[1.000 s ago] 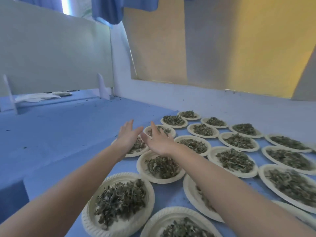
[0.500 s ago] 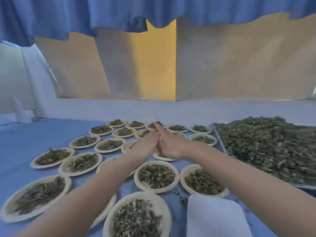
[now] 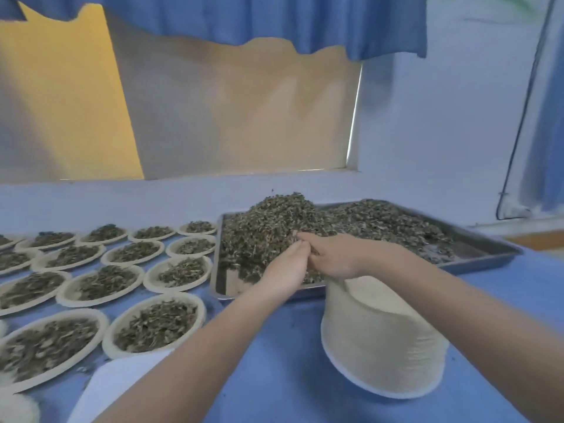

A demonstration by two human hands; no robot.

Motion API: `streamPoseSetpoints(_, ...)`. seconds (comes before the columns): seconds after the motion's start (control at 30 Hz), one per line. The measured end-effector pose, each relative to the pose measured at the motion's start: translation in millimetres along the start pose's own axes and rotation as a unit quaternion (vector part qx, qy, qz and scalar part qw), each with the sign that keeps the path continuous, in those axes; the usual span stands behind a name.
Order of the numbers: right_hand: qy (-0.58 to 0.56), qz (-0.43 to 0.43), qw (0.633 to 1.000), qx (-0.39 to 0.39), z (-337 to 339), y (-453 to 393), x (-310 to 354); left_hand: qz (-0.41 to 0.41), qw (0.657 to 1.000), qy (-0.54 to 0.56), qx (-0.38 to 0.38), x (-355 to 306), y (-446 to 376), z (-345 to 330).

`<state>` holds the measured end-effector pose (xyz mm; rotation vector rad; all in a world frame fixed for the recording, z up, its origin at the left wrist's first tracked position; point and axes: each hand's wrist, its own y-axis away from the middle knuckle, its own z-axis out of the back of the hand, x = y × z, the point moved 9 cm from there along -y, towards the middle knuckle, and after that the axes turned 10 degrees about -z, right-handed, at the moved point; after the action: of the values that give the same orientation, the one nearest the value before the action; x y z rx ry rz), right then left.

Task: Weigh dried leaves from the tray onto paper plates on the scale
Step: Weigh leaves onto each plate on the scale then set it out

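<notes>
Both hands in the leaf pile right now. Left hand (image 3: pixel 285 265) knuckles up, fingers curled narrow and dug into the leaves; can't tell how much it's got hold of. Right hand (image 3: pixel 331 254) pressed up vs. the left, fingertips meeting, also cupped narrow around leaves w/ bits showing between the fingers. Both forearms bare, reaching in from the bottom edge.

Under the hands: heap of dried, crumbled dark-green leaves (image 3: pixel 274 221), piled highest at the left-centre of the shallow rectangular metal tray (image 3: pixel 476 257), thinner toward the right end where bare metal shows. Tray sits on the blue tabletop (image 3: pixel 274 361), against the far wall.

Just near side of the tray, under the right forearm: tall stack of off-white ribbed paper plates (image 3: pixel 378 340), leaning, empty on top.

Left of the tray: rows of filled paper plates (image 3: pixel 158 325), each w/ a small mound of leaves, running off the left edge. Nearest row lies beside the left forearm.

Bottom left, a white flat surface (image 3: pixel 116 383), partly hidden by the arm; can't tell what it is.

Behind: blue curtain (image 3: pixel 274 19) over a tan/yellow panel.
</notes>
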<state>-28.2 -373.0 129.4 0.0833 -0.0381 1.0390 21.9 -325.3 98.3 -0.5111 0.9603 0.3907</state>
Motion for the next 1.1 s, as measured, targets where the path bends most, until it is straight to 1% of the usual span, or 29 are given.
streamPoseSetpoints(0.1, -0.023, -0.037, 0.999, -0.023, 0.8, 10.2, -47.2, 0.015, 1.000, 0.007, 0.011, -1.6, -2.5, -33.7)
streamPoseSetpoints(0.17, -0.032, -0.054, 0.997, -0.043, 3.2, 15.9, -75.5, 0.002, 0.999, -0.029, 0.020, -4.1, -2.9, -47.0)
streamPoseSetpoints(0.3, -0.079, -0.041, 0.991, -0.103, 11.7, 23.7, -108.3, -0.006, 0.999, -0.053, 0.006, -9.5, -1.6, -44.4)
streamPoseSetpoints(0.43, -0.140, -0.046, 0.977, -0.152, 14.7, 18.6, -122.6, -0.008, 0.995, -0.102, 0.001, -18.7, -2.4, -38.7)
streamPoseSetpoints(0.53, -0.150, -0.049, 0.976, -0.151, 14.5, 11.8, -128.8, -0.006, 0.988, -0.154, 0.022, -26.0, -7.0, -41.5)
streamPoseSetpoints(0.7, -0.146, -0.049, 0.978, -0.141, 20.6, 6.9, -136.2, -0.011, 0.980, -0.195, 0.045, -35.3, -14.9, -43.5)
streamPoseSetpoints(0.97, -0.133, -0.023, 0.975, -0.179, 28.2, 8.5, -139.6, -0.039, 0.969, -0.244, 0.016, -42.7, -21.7, -38.2)
streamPoseSetpoints(1.1, -0.191, -0.033, 0.966, -0.171, 22.4, 11.5, -145.1, -0.052, 0.968, -0.246, 0.015, -44.5, -22.6, -38.4)
